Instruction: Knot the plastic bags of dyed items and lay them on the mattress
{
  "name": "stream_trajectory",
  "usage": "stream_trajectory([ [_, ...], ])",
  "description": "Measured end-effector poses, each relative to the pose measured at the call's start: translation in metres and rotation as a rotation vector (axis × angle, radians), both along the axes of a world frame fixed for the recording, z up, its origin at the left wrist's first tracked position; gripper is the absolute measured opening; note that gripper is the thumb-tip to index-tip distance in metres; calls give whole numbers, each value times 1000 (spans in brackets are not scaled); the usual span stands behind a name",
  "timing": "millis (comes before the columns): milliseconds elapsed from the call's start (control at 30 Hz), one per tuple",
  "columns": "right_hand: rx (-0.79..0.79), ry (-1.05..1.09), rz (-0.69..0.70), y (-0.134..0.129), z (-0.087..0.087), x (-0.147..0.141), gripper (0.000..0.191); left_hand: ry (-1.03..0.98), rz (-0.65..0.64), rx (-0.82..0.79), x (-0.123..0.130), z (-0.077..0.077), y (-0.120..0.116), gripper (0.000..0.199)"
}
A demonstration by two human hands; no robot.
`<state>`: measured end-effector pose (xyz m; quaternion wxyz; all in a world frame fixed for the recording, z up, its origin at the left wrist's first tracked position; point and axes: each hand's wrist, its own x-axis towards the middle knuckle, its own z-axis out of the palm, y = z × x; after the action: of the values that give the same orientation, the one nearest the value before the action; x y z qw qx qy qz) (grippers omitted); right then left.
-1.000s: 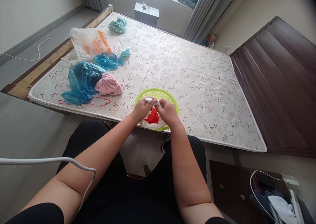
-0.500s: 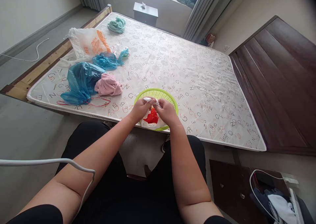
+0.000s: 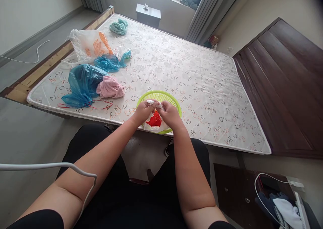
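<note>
Mattress (image 3: 202,87): the largest item before me, pale, printed with scattered letters. Dark wooden headboard (image 3: 282,81): upright at the mattress's right end. White plastic bag (image 3: 84,47): orange print, lying crumpled near the left end. Large blue plastic bag (image 3: 84,82): nearer to me than the white bag, with red cord (image 3: 103,107) lying at its near side. Green mesh basket (image 3: 161,96): at the mattress's near edge, directly before my knees, beneath my hands. Smaller blue plastic bag (image 3: 108,63): between the white bag and the large blue one. Pink cloth (image 3: 111,87): bunched, touching the large blue bag. Teal cloth (image 3: 119,27): loosely coiled at the far left corner.

My left hand (image 3: 144,112) and right hand (image 3: 170,114) meet over the basket, fingers drawn in close. Both sets of fingertips pinch one white twist (image 3: 150,102), the left at one part, the right just beside it. Below, in the basket, red material (image 3: 154,120) shows within a white wrapper (image 3: 151,128). Whether the twist joins that wrapper I cannot tell; my hands obscure the spot.
</note>
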<state>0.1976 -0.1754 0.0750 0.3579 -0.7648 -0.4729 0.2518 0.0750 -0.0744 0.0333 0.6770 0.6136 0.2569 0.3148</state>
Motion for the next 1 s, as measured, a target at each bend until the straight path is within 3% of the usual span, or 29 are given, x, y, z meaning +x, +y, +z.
stream_trajectory([
  [733,-39,24,-3,4,-8,-6,27,5,-18,-32,2,-7,4,32],
  [1000,-35,51,0,6,-10,-10,25,-8,2,-81,5,-18,7,30],
])
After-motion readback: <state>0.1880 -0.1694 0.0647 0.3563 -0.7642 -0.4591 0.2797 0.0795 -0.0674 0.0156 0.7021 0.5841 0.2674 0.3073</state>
